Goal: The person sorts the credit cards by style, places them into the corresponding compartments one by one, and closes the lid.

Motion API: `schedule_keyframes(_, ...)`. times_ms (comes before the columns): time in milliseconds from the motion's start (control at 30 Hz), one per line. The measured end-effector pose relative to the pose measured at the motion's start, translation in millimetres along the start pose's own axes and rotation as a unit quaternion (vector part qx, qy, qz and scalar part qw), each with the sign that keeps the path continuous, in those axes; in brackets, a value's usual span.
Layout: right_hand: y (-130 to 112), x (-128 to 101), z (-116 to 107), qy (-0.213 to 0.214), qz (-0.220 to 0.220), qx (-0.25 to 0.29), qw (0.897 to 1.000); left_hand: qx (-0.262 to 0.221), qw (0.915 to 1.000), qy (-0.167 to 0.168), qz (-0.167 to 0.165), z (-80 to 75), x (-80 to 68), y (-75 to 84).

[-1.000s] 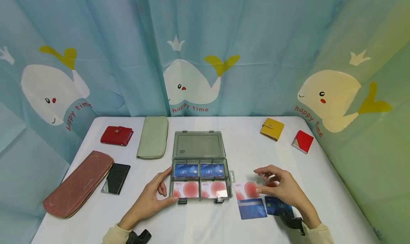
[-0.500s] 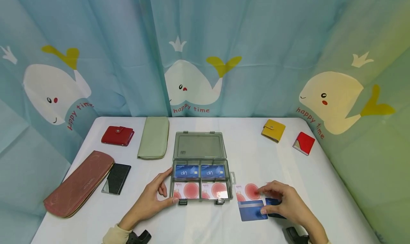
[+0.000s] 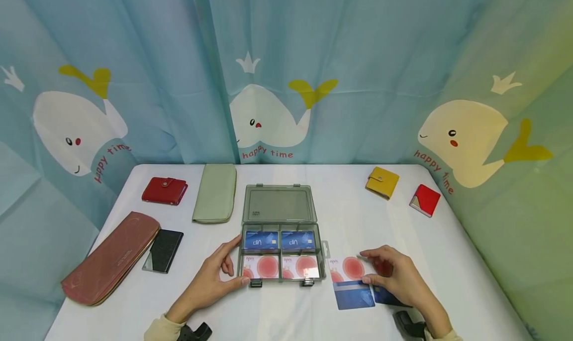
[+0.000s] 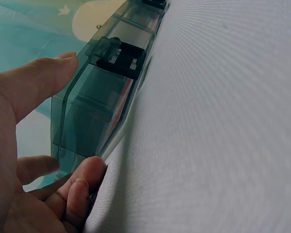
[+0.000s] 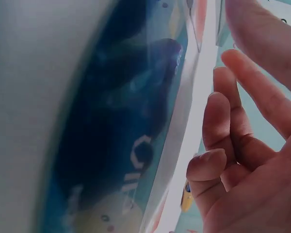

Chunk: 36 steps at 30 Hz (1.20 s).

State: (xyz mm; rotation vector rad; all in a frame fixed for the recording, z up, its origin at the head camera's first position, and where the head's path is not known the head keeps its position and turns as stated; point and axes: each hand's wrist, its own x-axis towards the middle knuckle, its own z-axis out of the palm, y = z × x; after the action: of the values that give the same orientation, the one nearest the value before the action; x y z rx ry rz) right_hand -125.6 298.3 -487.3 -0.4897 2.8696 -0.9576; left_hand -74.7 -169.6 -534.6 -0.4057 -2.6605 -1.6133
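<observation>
A smoky clear card box [image 3: 320,261] lies open on the white table, its lid [image 3: 278,204] flat behind it. Two blue cards fill the back compartments and two white cards with red circles the front ones. My left hand [image 3: 239,260] grips the box's front-left corner, thumb on the front wall [image 4: 94,97] and fingers along the side. To the right lie a white-and-red card [image 3: 346,269], a blue card [image 3: 353,295] and another blue card [image 3: 384,297] [image 5: 126,145]. My right hand [image 3: 364,267] hovers over them with loosely curled fingers [image 5: 218,131], thumb tip at the white card's near edge.
On the left are a red wallet [image 3: 164,190], a long green wallet [image 3: 215,192], a long pink wallet [image 3: 109,257] and a black card holder [image 3: 163,250]. A yellow wallet [image 3: 381,182] and a small red wallet [image 3: 424,199] sit at the back right. A whale-print curtain hangs behind.
My right hand dropped from over the white-and-red card toward the blue cards, then edged back; it now covers more of the right blue card. The left hand and box stayed put.
</observation>
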Motion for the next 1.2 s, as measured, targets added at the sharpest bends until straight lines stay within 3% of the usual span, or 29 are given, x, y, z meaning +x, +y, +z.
schedule_keyframes(333, 0, 13, 3, -0.044, 0.0, -0.01, 0.999, -0.008, 0.9999, -0.002, -0.015, 0.5, 1.2, -0.2)
schedule_keyframes(800, -7, 25, -4, -0.092, 0.056, -0.01, 0.994, -0.008, 0.9998, 0.001, -0.016, 1.0, 1.0, 0.0)
schedule_keyframes(1200, -6, 29, -2, -0.109, 0.02, -0.021, 0.994, -0.013, 0.9997, 0.001, -0.022, 0.7, 1.2, 0.1)
